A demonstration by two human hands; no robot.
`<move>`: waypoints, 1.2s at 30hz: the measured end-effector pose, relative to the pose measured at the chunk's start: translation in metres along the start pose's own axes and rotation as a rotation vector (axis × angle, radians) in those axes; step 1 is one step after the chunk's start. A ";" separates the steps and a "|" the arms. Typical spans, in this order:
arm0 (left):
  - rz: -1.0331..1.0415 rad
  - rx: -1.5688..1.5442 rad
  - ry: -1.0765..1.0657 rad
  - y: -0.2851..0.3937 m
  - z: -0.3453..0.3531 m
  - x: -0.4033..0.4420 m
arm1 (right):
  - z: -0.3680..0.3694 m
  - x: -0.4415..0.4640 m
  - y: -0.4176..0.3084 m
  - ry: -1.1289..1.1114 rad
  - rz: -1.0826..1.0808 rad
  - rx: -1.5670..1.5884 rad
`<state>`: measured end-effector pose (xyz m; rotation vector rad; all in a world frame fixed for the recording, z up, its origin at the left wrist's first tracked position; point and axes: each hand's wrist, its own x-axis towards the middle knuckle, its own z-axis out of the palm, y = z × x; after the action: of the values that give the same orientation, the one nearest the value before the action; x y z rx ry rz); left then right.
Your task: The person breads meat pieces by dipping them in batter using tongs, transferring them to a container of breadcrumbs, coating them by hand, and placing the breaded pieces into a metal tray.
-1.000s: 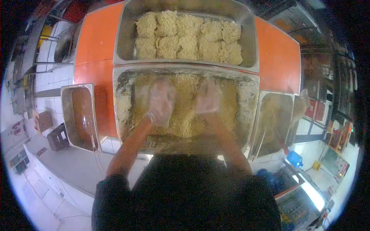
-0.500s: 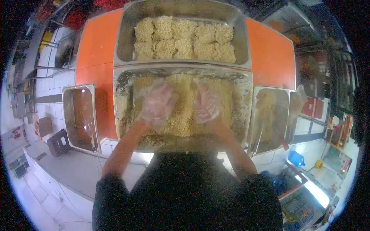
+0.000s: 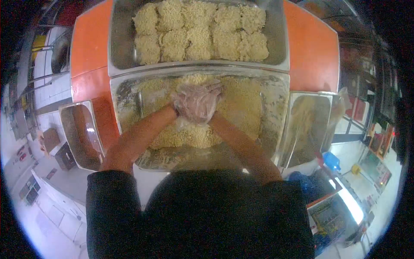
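Observation:
Both my hands wear clear plastic gloves and lie one across the other over the pale crumb coating in the near metal tray. My left hand has its fingers stretched toward the right. Crossing it, my right hand reaches in from the right and looks flat, though its fingers are partly covered. Both press down at the middle of the crumbs. Whatever lies beneath the palms is hidden. Loose lumpy crumbs show just in front of the wrists.
Behind stands a deep metal pan with two rows of crumb-coated pieces. A narrow metal container sits at the left, another at the right. The orange worktop shows on both sides.
My hands were apart, each on its own side of the crumbs; now they have come together and overlap at the middle. The view has shifted slightly, so the back pan appears higher.

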<state>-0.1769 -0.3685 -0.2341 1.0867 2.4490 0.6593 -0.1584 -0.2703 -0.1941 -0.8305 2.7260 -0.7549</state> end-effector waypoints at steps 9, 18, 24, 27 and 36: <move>-0.440 0.201 0.351 0.059 -0.068 -0.082 | 0.023 -0.078 0.048 0.743 0.405 -0.099; -0.361 -0.063 0.329 -0.045 0.040 -0.135 | 0.023 -0.065 0.049 0.132 0.455 0.119; -0.474 -0.344 0.204 -0.027 -0.003 -0.117 | 0.023 -0.063 0.066 -0.105 0.259 -0.030; -0.494 -0.305 0.180 -0.014 -0.018 -0.105 | -0.002 -0.057 0.059 -0.149 0.261 0.146; -0.398 -0.486 0.105 0.024 -0.065 -0.124 | -0.060 -0.101 0.009 0.061 0.445 0.251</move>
<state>-0.1179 -0.4655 -0.1490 0.3749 2.3056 1.1128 -0.0984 -0.1819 -0.1442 -0.1398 2.6417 -0.9957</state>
